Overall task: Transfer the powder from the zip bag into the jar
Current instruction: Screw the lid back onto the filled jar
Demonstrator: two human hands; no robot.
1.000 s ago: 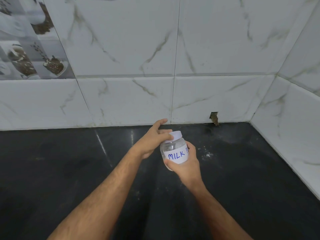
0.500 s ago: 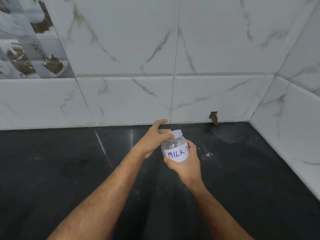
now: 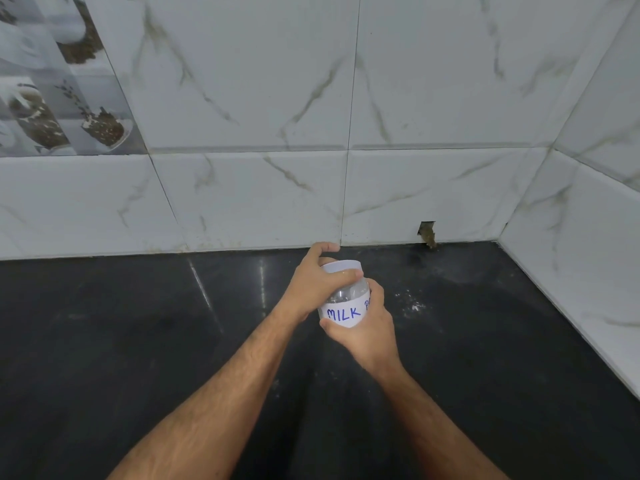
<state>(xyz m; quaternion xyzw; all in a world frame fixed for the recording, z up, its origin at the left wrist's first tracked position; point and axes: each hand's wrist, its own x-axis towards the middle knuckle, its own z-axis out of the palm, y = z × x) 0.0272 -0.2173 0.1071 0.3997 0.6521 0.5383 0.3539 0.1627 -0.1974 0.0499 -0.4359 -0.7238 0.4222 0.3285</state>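
Note:
A small clear jar [image 3: 344, 308] with a white label reading "MILK" in blue is held above the black counter. My right hand [image 3: 369, 327] wraps around its body from below and the right. My left hand [image 3: 317, 284] grips the jar's white lid [image 3: 343, 265] from the left, fingers curled over the rim. The lid sits on the jar. No zip bag is in view.
The black stone counter [image 3: 138, 341] runs to a white marble-tile wall [image 3: 263, 199] at the back and another on the right [image 3: 588, 271]. A dusting of white powder [image 3: 414, 304] lies on the counter right of the jar. A small hole [image 3: 427, 233] shows in the back wall.
My left hand has closed further over the lid, fingers now wrapped around its rim. The jar stays in my right hand at about the same spot.

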